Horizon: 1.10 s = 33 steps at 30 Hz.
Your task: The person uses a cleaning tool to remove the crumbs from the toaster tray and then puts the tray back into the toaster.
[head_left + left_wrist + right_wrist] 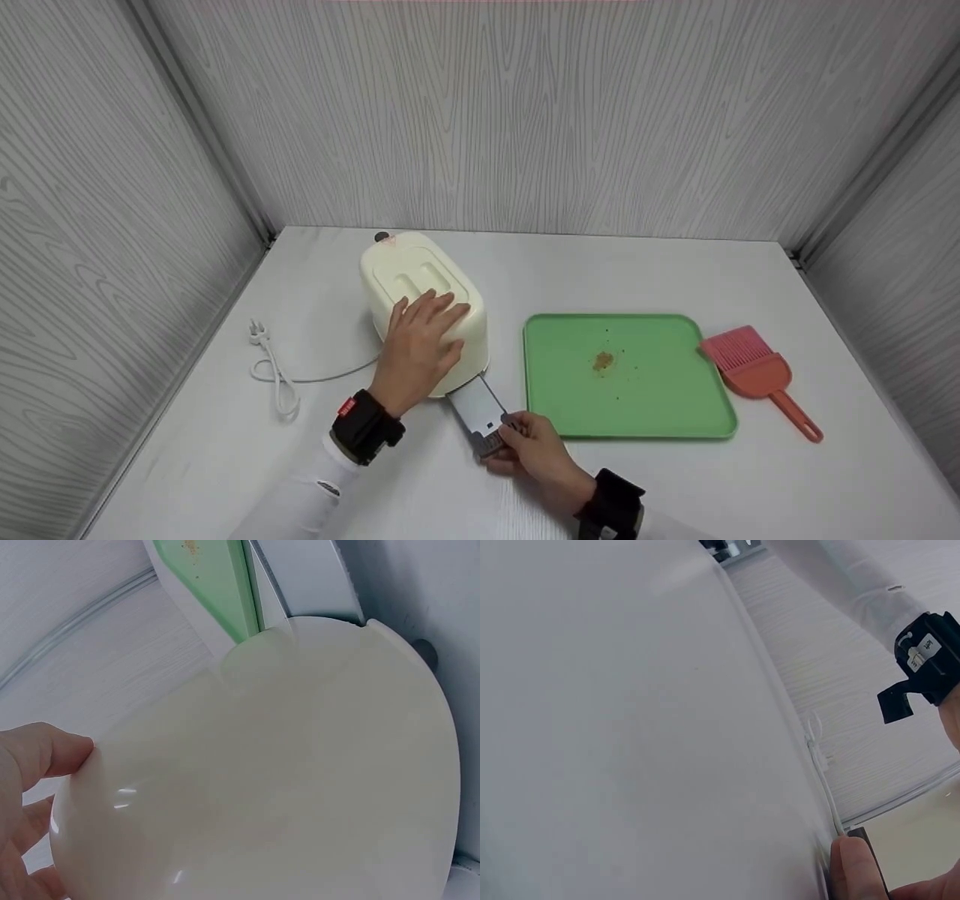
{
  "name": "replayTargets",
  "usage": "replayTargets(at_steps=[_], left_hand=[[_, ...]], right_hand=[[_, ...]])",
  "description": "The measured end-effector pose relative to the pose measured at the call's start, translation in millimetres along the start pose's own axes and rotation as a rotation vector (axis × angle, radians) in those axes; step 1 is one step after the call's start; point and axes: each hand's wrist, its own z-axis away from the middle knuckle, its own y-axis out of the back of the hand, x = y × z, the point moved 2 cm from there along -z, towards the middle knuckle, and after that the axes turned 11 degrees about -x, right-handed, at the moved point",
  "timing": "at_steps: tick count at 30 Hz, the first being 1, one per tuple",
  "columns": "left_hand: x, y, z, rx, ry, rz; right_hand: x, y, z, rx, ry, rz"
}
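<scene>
The cream toaster [424, 311] stands left of centre on the white table [225, 442], well clear of the grey walls, with bare table in front and to its left. Its smooth rounded plastic shell is under the left hand [420, 349], which lies flat with fingers spread. The right hand [536, 450] pinches the dark end of a flat grey crumb tray [480, 412], part-way out of the toaster's near end. Just beside it lies a green tray [630, 375] with rounded corners, holding a small heap of brown crumbs [602, 361]. A pink ribbed dustpan [757, 371] touches its right edge. The white cord [277, 371] loops near the left wall
</scene>
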Motion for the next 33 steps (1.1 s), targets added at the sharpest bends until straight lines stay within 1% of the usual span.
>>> replayTargets(at_steps=[10, 15, 20, 27, 33], left_hand=[[0.2, 0.5, 0.3, -0.017, 0.004, -0.015], [0.5, 0.2, 0.0, -0.017, 0.002, -0.027], [-0.2, 0.0, 0.5, -0.003, -0.004, -0.026], [0.1, 0.3, 0.6, -0.001, -0.002, -0.019], [1.6, 1.3, 0.4, -0.012, 0.002, -0.019]], right_hand=[[-1, -3, -8.2, 0.041, 0.003, 0.014], [-4, -4, -11.6, 0.042, 0.008, 0.018], [-5, -4, -16.0, 0.033, 0.037, 0.038], [-4, -5, -24.0, 0.048, 0.02, -0.048], [-4, -6, -29.0, 0.077, 0.0, -0.071]])
